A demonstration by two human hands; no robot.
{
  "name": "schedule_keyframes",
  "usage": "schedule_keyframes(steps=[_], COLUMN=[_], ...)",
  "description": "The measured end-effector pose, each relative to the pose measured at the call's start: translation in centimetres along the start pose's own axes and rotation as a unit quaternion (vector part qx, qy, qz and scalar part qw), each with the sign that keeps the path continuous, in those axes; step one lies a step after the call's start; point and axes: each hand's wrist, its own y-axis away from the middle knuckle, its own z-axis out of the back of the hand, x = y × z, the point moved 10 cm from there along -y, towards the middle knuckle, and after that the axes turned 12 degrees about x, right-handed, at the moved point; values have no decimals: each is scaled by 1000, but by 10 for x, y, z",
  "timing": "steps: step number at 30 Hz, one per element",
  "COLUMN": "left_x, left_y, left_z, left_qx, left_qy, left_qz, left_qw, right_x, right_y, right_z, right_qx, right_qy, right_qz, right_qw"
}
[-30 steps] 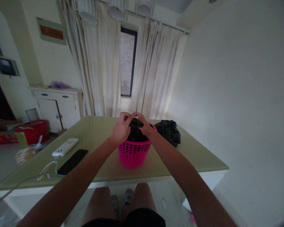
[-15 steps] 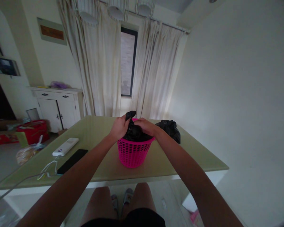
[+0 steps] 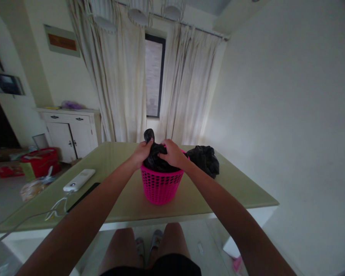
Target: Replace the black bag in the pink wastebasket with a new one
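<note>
Since 0.5 s ago, the gathered neck of the black bag [image 3: 155, 155] has risen and now stands clear above the left hand [image 3: 140, 152], while the right hand [image 3: 172, 154] has closed in on it from 3 o'clock. Both hands' fingers are clamped on the bag, which sits inside the pink basket [image 3: 160, 186] mid-table [image 3: 117, 199]. The neck's long axis runs upright, tip toward 12 o'clock. A 2nd black bundle [image 3: 204, 160] lies at the basket's 2 o'clock.

A black plastic bag [image 3: 156, 159] sits bunched in a pink perforated basket [image 3: 160, 186] standing upright on the table, the bag's top pinched into a raised twist.
</note>
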Motion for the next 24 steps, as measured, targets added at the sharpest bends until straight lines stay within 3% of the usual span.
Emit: schedule_keyframes(steps=[2, 6, 11, 14, 17, 21, 24], left_x=[8, 10, 8, 7, 9, 20, 31], left_y=[0, 2, 3, 1, 2, 13, 20], left_z=[-4, -10, -18, -16, 7, 66, 91], left_qx=[20, 45, 63, 67, 40, -54, -97], left_qy=[59, 129, 140, 113, 58, -46, -105], left_qz=[38, 74, 78, 65, 46, 34, 35], left_qw=[997, 988, 985, 989, 996, 997, 989], right_x=[19, 46, 49, 40, 19, -7, -19], right_y=[8, 20, 25, 24, 29, 53, 64], right_z=[10, 11, 13, 22, 32, 33, 35], right_qx=[-43, -29, -40, -55, -24, 76, 86], right_qy=[27, 63, 78, 24, -45, -70, -73], right_qz=[45, 121, 145, 136, 122, 125, 102], right_qw=[998, 990, 986, 989, 991, 987, 988])
